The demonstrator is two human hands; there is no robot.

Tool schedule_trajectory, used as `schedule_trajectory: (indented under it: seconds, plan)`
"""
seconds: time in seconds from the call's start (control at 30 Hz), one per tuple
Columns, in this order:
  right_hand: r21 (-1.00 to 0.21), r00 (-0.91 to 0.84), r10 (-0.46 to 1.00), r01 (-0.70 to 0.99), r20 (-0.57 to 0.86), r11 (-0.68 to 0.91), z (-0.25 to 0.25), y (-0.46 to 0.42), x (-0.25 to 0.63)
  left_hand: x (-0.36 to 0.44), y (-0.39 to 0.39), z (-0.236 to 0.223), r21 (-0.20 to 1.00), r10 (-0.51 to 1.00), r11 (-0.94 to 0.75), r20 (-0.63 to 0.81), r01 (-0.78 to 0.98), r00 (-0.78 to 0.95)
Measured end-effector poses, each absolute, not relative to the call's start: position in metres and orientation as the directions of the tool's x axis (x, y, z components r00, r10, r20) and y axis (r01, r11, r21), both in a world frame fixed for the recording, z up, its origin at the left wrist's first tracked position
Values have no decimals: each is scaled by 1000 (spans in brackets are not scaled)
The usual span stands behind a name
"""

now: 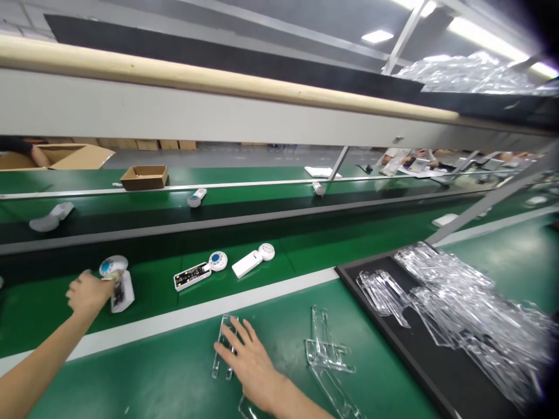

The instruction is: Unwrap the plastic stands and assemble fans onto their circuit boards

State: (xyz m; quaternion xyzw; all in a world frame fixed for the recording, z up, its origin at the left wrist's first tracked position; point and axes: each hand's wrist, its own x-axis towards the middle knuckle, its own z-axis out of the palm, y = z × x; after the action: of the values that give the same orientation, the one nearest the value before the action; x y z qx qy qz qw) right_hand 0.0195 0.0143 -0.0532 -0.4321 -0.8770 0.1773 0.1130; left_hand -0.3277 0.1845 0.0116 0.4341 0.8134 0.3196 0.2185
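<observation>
On the green belt, my left hand (pixel 89 292) grips a white paddle-shaped device (pixel 125 289) near its neck; the device is slightly blurred and its underside is hidden. My right hand (pixel 257 369) lies with fingers spread over a clear plastic frame (pixel 217 355), touching or just above it. Another clear piece (pixel 246 407) shows partly beneath that wrist. Right of it, several clear plastic frames (pixel 325 349) overlap. Farther along the belt lie a white device with an exposed dark circuit board (pixel 192 275) and one with a closed white handle (pixel 247 263).
A black tray (pixel 375 337) at the right bears a heap of clear plastic pieces (pixel 471 314). Beyond the belt are more white devices (pixel 51 218), a small brown box (pixel 145 177) and a slanted metal post (pixel 493 201). Co-workers' arms (pixel 39 156) appear behind. A shelf beam (pixel 218 110) crosses overhead.
</observation>
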Motion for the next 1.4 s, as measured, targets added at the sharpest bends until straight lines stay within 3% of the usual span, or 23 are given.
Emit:
schedule_trajectory:
  seconds: [0.1, 0.2, 0.33, 0.47, 0.57, 0.67, 0.8, 0.93, 1.03, 1.27, 1.4]
  plan:
    - [-389, -685, 723, 645, 85, 657, -65, 27, 15, -302, 200, 9, 707, 945, 230, 1, 669, -326]
    - [-390, -652, 739, 644, 168, 658, -67, 39, 7, -251, 222, -5, 755, 998, 56, -65, 653, -10]
    - [-596, -469, 871, 662, 146, 455, -54, 41, 13, -200, 249, -23, 787, 947, 59, -238, 614, 215]
    - [-854, -219, 976, 510, -12, 104, -44, 31, 32, -185, 254, -31, 721, 912, 68, -325, 689, 250]
    - [-887, 47, 982, 422, -186, -188, -40, 24, 38, -187, 242, -30, 666, 922, 71, -327, 742, 206]
    - [-866, 143, 950, 392, -277, -311, -29, 21, 32, -194, 223, -18, 659, 949, 112, -292, 743, 117]
    - [-855, 84, 977, 473, -195, -212, 1, 31, 9, -195, 192, 16, 771, 982, 129, -185, 624, 26]
    - [-818, 85, 996, 575, 39, -17, 27, 46, -23, -177, 149, 48, 952, 978, 201, -208, 230, 6]
    - [-719, 100, 986, 695, 136, 28, 34, 50, -41, -161, 121, 60, 962, 962, 272, -273, 16, 32]
    - [-590, 144, 925, 801, 351, 99, 13, 35, -49, -151, 96, 69, 964, 966, 243, -250, -104, -66]
    - [-631, 75, 948, 762, 311, 146, 11, 26, -44, -150, 88, 77, 954, 961, 218, -247, -206, -127]
